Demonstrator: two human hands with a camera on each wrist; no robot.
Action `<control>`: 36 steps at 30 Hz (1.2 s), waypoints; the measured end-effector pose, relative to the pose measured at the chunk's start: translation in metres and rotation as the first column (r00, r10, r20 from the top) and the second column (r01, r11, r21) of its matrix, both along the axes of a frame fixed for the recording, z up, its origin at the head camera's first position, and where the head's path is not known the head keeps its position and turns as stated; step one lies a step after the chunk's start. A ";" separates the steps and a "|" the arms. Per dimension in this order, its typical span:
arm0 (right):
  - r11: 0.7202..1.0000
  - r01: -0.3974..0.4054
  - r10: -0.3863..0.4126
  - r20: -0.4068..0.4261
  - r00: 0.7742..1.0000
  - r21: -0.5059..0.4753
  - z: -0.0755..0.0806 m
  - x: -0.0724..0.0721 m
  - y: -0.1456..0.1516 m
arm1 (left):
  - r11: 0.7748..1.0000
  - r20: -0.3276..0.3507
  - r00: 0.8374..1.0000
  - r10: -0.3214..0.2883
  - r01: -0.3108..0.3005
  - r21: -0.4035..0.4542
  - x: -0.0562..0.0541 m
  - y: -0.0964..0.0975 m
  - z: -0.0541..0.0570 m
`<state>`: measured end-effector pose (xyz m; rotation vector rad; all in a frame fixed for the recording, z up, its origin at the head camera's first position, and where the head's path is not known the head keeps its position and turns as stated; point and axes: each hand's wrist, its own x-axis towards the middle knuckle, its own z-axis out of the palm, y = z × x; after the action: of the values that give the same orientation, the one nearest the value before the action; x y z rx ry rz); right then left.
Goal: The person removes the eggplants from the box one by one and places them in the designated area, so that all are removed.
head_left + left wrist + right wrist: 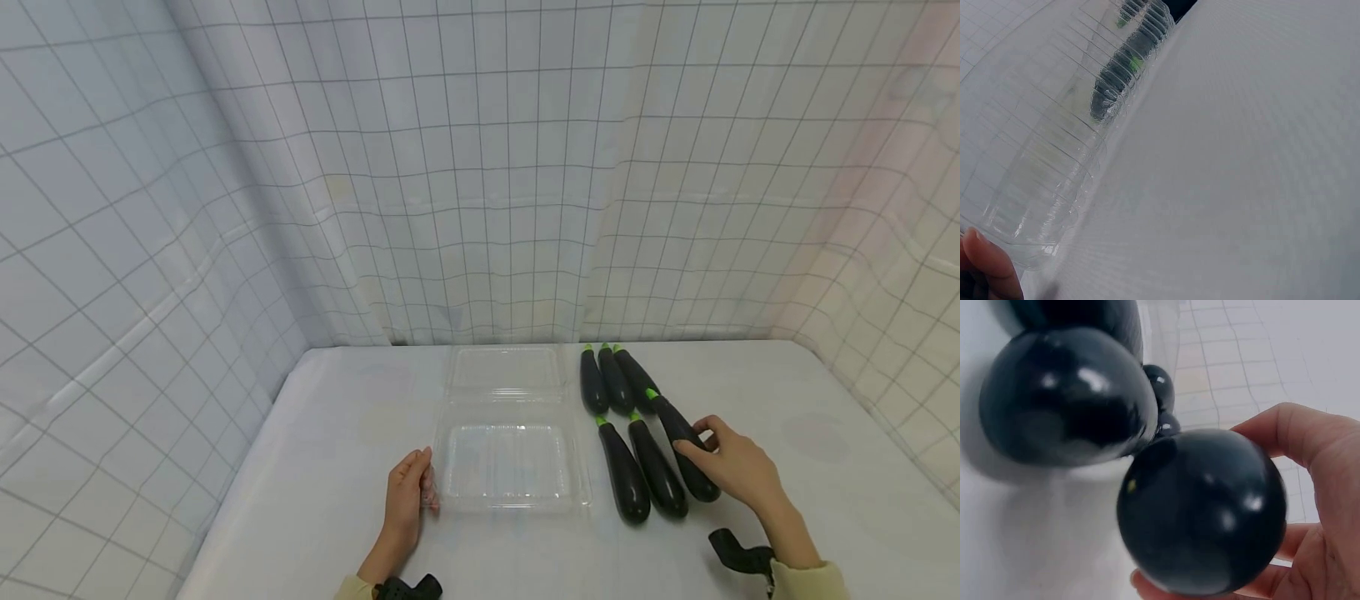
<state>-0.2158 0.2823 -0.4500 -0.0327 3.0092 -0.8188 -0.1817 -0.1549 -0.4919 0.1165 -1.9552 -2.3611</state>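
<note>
A clear plastic clamshell box (506,462) lies unfolded on the table, its lid (506,369) toward the back. At the box's left edge, my left hand (405,496) pinches the rim; in the left wrist view the thumb (991,265) is on a corner of the clear plastic. My right hand (738,467) grips the rightmost front eggplant (670,419) near its thick end. In the right wrist view, fingers and thumb curl round this eggplant (1204,512). Beside it lie two more front eggplants (624,477), (657,471) with green stem ends.
Behind the front row, three more eggplants (592,383) lie side by side, right of the lid. A white cloth covers the table (352,417). Grid-patterned curtains (480,167) hang behind it and at both sides.
</note>
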 end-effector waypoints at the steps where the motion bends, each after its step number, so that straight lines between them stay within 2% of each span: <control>1: 1.000 -0.004 0.004 0.009 1.000 0.000 -0.001 0.000 0.001 | 1.000 0.000 1.000 0.000 0.000 0.001 0.000 0.000 0.000; 12: 0.999 -0.023 0.021 0.077 0.997 0.023 -0.010 -0.001 0.008 | 1.000 -0.001 1.000 0.002 -0.002 -0.003 -0.001 0.000 0.000; 22: 0.999 -0.020 0.017 0.121 0.992 0.025 -0.011 0.001 0.007 | 1.000 0.019 1.000 0.015 -0.015 0.021 -0.011 -0.005 -0.021; 28: 1.000 -0.019 0.016 0.143 0.990 0.019 -0.012 0.003 0.006 | 1.000 -0.003 1.000 0.025 -0.025 0.015 -0.012 -0.005 -0.024; 36: 0.999 -0.015 0.010 0.144 0.990 0.030 -0.015 0.002 0.005 | 1.000 0.000 1.000 0.019 -0.019 0.008 -0.012 -0.005 -0.024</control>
<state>-0.2137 0.2875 -0.4654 0.0077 2.8825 -0.7397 -0.1937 -0.1596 -0.5159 0.1347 -1.9358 -2.3571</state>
